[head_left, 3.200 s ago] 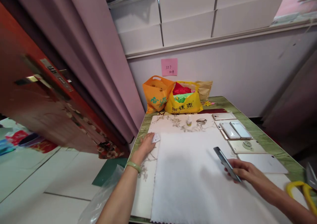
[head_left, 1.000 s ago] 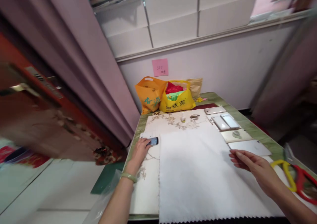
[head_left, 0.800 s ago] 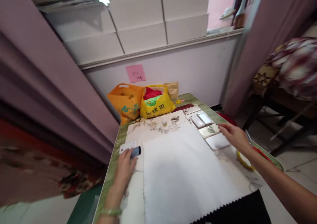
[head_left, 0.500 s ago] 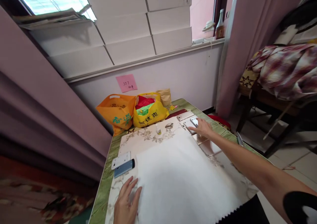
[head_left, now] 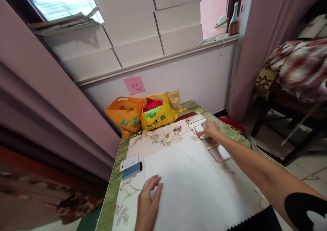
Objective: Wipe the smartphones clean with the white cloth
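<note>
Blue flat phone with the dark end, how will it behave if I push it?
The flat blue phone with the dark end is probably stiff, being a thin slab. Lying flat, it should slide rather than roll or tip. Pushed toward the window, it would likely bump the white rectangular phone right behind it.

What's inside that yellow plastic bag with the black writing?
Inside the yellow bag, a crumpled red bundle shows behind a light green bundle. The bag's front wall hides whatever lies lower down, so I can't tell what that is.
</note>
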Demonstrator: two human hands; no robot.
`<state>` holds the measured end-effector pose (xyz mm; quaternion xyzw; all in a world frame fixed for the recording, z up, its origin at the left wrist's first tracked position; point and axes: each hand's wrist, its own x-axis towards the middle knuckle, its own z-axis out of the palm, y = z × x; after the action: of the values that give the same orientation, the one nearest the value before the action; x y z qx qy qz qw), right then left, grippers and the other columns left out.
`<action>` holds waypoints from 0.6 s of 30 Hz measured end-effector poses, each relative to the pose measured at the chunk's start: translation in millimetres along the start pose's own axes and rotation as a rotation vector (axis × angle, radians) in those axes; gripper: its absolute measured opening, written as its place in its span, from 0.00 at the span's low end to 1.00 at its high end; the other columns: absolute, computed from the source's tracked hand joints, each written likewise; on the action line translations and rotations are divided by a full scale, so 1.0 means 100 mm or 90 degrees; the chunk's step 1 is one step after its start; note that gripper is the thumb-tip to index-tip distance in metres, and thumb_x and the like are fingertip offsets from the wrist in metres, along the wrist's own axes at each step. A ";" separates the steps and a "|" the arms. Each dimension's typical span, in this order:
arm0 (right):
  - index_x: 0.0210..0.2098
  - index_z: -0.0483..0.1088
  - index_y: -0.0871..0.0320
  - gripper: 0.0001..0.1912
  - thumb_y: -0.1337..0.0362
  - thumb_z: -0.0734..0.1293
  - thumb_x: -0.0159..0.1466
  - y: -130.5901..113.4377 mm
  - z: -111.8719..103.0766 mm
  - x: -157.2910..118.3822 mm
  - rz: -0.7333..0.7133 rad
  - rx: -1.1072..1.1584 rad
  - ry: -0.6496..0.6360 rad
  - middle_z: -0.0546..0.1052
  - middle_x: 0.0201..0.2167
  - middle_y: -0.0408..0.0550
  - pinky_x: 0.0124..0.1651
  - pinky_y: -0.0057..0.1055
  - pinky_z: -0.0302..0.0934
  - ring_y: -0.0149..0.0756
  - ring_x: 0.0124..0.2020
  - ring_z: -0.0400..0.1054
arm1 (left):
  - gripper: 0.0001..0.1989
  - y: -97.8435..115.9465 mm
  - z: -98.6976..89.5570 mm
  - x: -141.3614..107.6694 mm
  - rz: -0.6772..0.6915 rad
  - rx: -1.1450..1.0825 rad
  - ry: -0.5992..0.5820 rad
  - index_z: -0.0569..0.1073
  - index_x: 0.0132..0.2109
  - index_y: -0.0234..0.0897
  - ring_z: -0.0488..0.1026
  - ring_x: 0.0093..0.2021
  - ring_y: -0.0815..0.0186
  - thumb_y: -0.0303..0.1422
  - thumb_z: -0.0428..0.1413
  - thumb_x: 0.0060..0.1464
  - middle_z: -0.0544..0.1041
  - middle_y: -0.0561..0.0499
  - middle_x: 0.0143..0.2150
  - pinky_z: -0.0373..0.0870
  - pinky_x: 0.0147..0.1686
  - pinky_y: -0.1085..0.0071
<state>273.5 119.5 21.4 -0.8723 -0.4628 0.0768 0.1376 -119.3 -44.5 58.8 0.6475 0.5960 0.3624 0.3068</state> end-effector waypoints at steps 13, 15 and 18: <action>0.41 0.75 0.60 0.23 0.50 0.70 0.53 0.33 -0.18 0.03 0.014 0.227 0.016 0.79 0.37 0.58 0.38 0.38 0.64 0.52 0.40 0.74 | 0.21 0.67 0.82 0.11 -0.151 -0.335 -0.228 0.78 0.44 0.35 0.76 0.36 0.61 0.45 0.62 0.48 0.78 0.43 0.40 0.73 0.39 0.64; 0.44 0.73 0.60 0.25 0.48 0.69 0.55 0.20 -0.25 -0.20 -0.033 0.278 0.009 0.80 0.37 0.55 0.38 0.36 0.64 0.47 0.39 0.74 | 0.24 0.74 0.92 0.16 -0.208 -0.416 -0.202 0.76 0.45 0.33 0.76 0.36 0.61 0.46 0.64 0.46 0.77 0.40 0.44 0.73 0.38 0.65; 0.44 0.74 0.58 0.25 0.47 0.69 0.55 -0.13 -0.27 -0.80 -0.235 0.498 -0.162 0.80 0.35 0.50 0.36 0.33 0.65 0.42 0.34 0.74 | 0.27 0.84 1.02 0.22 -0.278 -0.528 -0.148 0.73 0.46 0.33 0.76 0.36 0.63 0.48 0.63 0.46 0.77 0.41 0.43 0.73 0.35 0.68</action>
<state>225.5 56.0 51.7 -0.6413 -0.5601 0.3268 0.4102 12.7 -27.7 74.6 0.3664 0.4852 0.4219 0.6726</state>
